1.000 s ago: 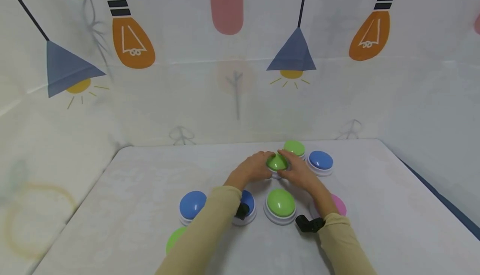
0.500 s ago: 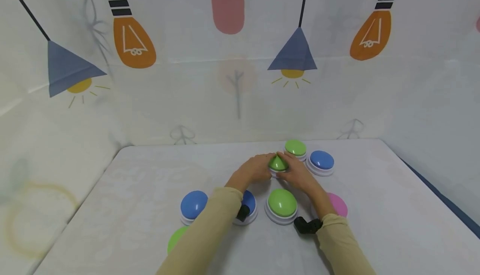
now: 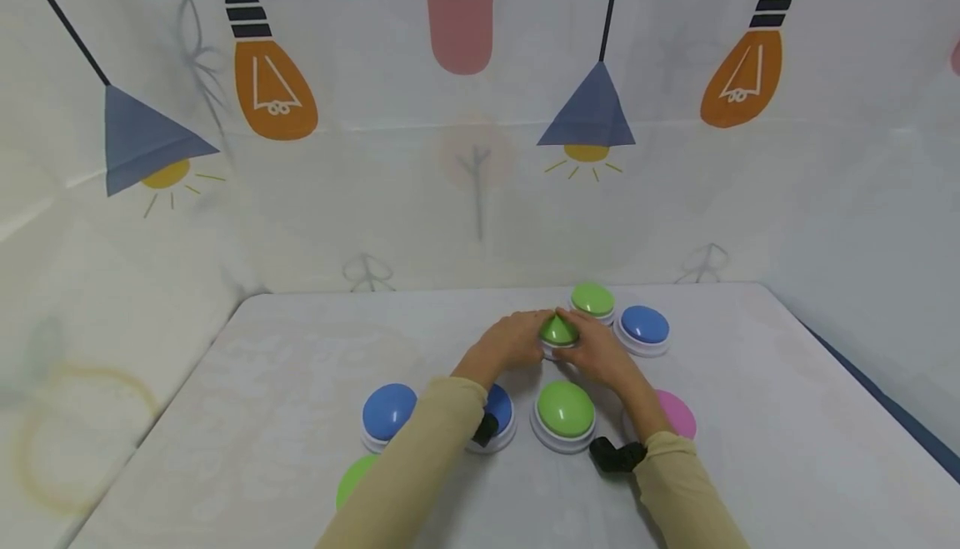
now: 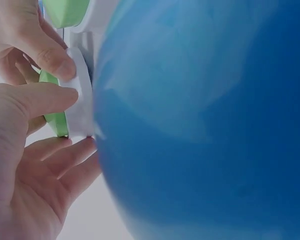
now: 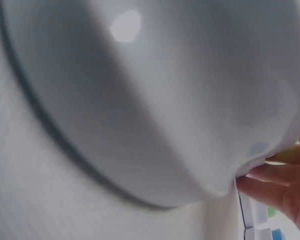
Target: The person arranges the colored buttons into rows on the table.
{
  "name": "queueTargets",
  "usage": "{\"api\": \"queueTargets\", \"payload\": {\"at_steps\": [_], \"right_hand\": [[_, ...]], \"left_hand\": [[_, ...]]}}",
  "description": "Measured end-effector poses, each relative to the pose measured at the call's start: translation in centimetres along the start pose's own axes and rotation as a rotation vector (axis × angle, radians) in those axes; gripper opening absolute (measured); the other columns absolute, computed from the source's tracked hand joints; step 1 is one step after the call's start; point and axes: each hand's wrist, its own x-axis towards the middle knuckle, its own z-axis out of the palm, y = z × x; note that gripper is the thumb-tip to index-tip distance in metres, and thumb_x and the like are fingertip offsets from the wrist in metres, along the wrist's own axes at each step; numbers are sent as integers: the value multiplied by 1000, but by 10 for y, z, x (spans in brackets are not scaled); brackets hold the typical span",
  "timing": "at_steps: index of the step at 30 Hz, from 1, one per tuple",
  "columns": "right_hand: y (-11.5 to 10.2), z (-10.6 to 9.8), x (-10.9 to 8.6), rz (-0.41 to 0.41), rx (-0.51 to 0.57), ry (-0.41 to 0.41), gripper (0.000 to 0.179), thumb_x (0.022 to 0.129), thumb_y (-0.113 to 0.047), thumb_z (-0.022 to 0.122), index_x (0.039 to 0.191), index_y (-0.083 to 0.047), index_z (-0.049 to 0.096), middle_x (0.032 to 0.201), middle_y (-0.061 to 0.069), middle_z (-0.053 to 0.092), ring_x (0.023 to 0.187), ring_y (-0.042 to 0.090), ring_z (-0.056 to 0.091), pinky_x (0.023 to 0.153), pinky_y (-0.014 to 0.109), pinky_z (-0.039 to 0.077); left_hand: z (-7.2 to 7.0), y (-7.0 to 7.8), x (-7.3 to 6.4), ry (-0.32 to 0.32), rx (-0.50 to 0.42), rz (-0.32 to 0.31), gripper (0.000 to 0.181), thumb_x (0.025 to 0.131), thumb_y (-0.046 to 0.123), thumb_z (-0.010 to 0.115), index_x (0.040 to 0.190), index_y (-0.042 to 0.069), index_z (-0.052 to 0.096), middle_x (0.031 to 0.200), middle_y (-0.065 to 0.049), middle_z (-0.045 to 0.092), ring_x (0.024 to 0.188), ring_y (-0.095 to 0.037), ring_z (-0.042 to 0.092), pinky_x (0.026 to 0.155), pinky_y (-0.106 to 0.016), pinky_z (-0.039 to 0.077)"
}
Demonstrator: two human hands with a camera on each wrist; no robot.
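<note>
A push button with a green dome (image 3: 559, 331) and white base sits toward the back of the white table, between my two hands. From its left side my left hand (image 3: 513, 341) grips it; in the left wrist view the left thumb (image 4: 52, 99) lies against the white base, with the fingers on its other side. My right hand (image 3: 600, 353) holds the same button from the right, its thumb (image 4: 57, 62) also on the base. Fingers of both hands cover the far edge of the dome. In the right wrist view, a big white button base hides most of the right hand (image 5: 285, 182).
Behind the hands stand another green button (image 3: 592, 299) and a blue button (image 3: 645, 326). Nearer are a green button (image 3: 566, 410), a pink button (image 3: 677, 414) partly hidden by the right arm, two blue buttons (image 3: 388, 412) and a green button (image 3: 354, 478) beside the left arm.
The fingertips of both hands have drawn closer together over the far side of the green dome. The button stays in about the same place; the head view shifts slightly.
</note>
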Motion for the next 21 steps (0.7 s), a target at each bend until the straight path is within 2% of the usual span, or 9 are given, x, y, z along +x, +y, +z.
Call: {"api": "queueTargets", "payload": {"at_steps": [4, 7, 15, 21], "right_hand": [[-5, -3, 0, -8, 9, 24, 69, 77, -18, 73, 137, -1, 41, 137, 29, 39, 125, 45, 36, 102, 56, 29], [-9, -6, 1, -14, 7, 44, 70, 77, -21, 73, 137, -3, 42, 138, 29, 38, 122, 46, 40, 100, 57, 32], [-18, -11, 1, -64, 57, 86, 70, 77, -21, 75, 137, -5, 43, 135, 21, 42, 111, 37, 51, 89, 48, 45], [-32, -19, -1, -78, 131, 50, 70, 78, -27, 74, 138, -7, 43, 133, 14, 45, 116, 31, 49, 92, 44, 46]], "left_hand": [[-4, -3, -4, 26, 35, -10, 66, 83, 16, 62, 143, 15, 34, 141, -1, 43, 125, -20, 45, 104, -34, 34], [-8, -5, -8, 53, 63, -4, 66, 83, 16, 63, 143, 17, 35, 142, -2, 43, 124, -22, 46, 103, -35, 36], [-24, -8, -25, 85, 88, 41, 67, 84, 15, 63, 144, 18, 33, 144, -5, 39, 126, -23, 44, 103, -38, 36], [-38, -12, -45, 130, 158, 100, 65, 84, 14, 63, 143, 21, 36, 144, -9, 38, 109, -25, 58, 85, -34, 49]]}}
